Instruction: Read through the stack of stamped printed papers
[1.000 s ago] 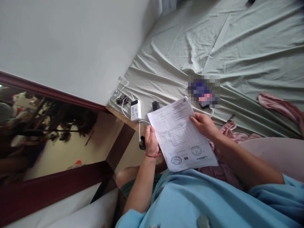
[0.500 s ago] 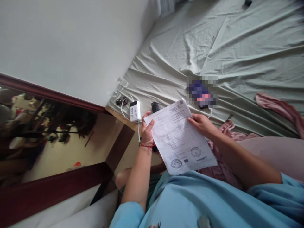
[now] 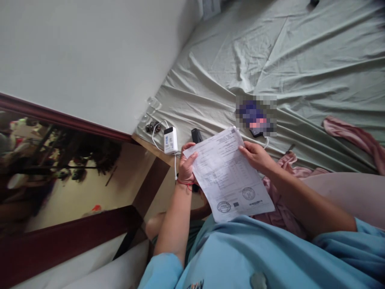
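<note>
Both hands pinching the paper sheet [image 3: 228,176]: left hand [image 3: 187,164] at its 9 o'clock edge, right hand [image 3: 255,155] at 2. Thin grip, could crease or slip onto the bed sheet [image 3: 270,60] w/ any tug

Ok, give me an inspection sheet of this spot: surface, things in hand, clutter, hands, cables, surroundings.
Surface: rumpled green bedsheet.
Things in hand: printed paper bearing two round stamps.
Clutter: white power bank, small black device, blurred phone, pink cloth.
Hands: left hand and right hand, each with a grip on a paper edge.
Cables: white cable from power bank.
Surroundings: white wall, mirror in dark frame.
</note>
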The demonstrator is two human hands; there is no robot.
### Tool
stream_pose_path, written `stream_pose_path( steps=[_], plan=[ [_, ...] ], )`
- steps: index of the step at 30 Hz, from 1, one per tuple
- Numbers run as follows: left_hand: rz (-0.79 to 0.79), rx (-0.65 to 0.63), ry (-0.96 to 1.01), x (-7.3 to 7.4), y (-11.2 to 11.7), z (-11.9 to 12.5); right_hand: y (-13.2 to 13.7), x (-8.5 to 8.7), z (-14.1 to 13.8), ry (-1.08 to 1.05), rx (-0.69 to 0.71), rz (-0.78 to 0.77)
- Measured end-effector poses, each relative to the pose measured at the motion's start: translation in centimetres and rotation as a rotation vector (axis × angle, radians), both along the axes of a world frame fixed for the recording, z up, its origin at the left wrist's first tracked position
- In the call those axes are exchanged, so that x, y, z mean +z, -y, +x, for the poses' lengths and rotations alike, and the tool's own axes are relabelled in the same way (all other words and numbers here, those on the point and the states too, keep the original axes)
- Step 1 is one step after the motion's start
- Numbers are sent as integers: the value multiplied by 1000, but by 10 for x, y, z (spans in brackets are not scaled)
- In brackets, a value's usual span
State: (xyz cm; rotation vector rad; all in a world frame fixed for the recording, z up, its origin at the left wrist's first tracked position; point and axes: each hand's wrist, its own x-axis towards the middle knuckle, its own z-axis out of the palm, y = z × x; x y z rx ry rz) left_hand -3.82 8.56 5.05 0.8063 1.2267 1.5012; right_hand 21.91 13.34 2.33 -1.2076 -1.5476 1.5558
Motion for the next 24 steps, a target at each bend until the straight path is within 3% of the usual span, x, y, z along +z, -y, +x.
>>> stream_pose_path(
  steps=[16,24],
  plan=[
    [71,-15,-57,6,4,2,-1,-4,0,67,60,53],
    [88,-43,-103,9,6,3,0,-2,-1,51,-42,56]
  ],
)
